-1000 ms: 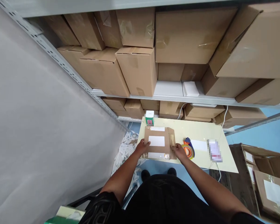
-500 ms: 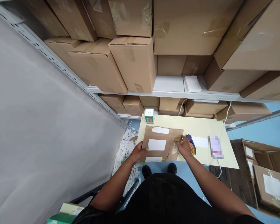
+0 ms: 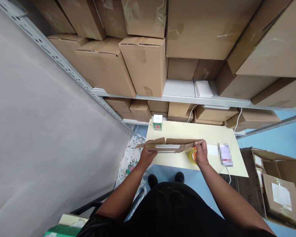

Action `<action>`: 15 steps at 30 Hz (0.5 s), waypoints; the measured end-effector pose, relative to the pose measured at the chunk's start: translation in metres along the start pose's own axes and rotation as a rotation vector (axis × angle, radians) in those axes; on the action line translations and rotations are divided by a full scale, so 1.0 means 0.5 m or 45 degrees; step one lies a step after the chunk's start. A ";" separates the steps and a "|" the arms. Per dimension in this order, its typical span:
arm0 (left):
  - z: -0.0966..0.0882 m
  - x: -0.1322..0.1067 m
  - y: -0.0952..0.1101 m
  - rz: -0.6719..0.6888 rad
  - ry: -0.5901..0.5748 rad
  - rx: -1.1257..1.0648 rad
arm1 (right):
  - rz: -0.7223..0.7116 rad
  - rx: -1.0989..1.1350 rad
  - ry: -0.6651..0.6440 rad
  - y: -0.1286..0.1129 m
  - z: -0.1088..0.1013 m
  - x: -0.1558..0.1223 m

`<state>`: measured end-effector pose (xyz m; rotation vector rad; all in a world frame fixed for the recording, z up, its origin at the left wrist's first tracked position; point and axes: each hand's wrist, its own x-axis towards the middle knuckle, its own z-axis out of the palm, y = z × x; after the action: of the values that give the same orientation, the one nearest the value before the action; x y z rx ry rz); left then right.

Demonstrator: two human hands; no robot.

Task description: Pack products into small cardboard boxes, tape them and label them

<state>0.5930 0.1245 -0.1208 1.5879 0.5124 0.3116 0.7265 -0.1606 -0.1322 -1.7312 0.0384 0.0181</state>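
Observation:
A flattened brown cardboard box [image 3: 172, 145] with white labels is held up on edge above the pale yellow table [image 3: 207, 131]. My left hand [image 3: 148, 154] grips its left end, fingers wrapped round it. My right hand [image 3: 201, 152] pinches its right end. A roll of tape with an orange core [image 3: 192, 155] lies on the table just below and left of my right hand.
A small white and green box [image 3: 158, 122] stands at the table's far left corner. A white sheet [image 3: 212, 150] and a blurred item [image 3: 225, 154] lie to the right. Shelves of cardboard boxes [image 3: 143, 62] rise behind. Open cartons [image 3: 273, 184] stand at the right; paper strips [image 3: 130, 158] litter the floor.
The box went from standing as a package to collapsed flat, then was tipped up on edge. Both hands shifted to its two ends and lifted it.

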 end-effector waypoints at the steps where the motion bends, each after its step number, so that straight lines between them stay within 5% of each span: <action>1: 0.004 0.001 -0.001 0.043 -0.018 -0.027 | -0.016 0.008 0.003 -0.001 -0.001 -0.004; 8: 0.020 -0.016 -0.017 0.113 -0.186 0.118 | -0.169 -0.104 -0.099 0.006 -0.003 -0.029; 15: 0.020 -0.021 -0.023 0.367 -0.354 0.309 | -0.264 -0.154 -0.339 0.026 0.023 -0.042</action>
<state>0.5874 0.1111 -0.1318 1.9098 0.1072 0.2446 0.7052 -0.1508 -0.1460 -1.8327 -0.3445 0.0997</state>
